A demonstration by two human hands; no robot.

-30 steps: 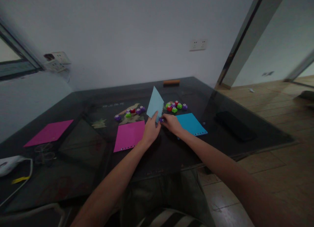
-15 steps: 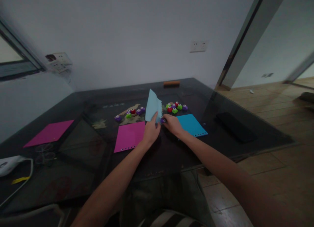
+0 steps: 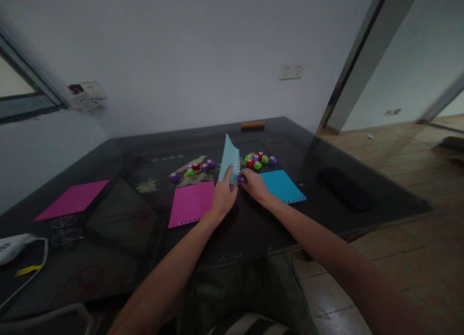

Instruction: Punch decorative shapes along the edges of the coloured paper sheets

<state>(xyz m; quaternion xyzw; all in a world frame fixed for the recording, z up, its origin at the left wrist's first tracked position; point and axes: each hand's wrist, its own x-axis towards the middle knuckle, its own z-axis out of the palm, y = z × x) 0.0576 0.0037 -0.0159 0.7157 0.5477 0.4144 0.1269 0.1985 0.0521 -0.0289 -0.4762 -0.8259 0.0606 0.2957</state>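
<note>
My left hand [image 3: 225, 194] grips a light blue sheet of paper [image 3: 229, 158] that stands tilted up from the table, its row of punched holes facing right. Close beside it, the fingers of my right hand [image 3: 254, 184] are closed on a small purple hole punch [image 3: 240, 179] with a white-and-black eye, at the sheet's lower holed edge. A pink punched sheet [image 3: 191, 204] lies just left of my left hand. Partly under my right wrist rests a stack of blue punched sheets [image 3: 282, 184].
Small red, green and purple eye-marked pieces sit in a left group [image 3: 196, 166] and a right group [image 3: 257, 158]. Another pink sheet [image 3: 72, 199] lies far left, near a white power strip [image 3: 14, 247]. A black phone-like slab [image 3: 346, 187] is at right, a brown roll [image 3: 253, 125] behind.
The light blue sheet has turned slightly and its upper part has shifted right. Both hands keep nearly the same place and hold. The view has tilted a little.
</note>
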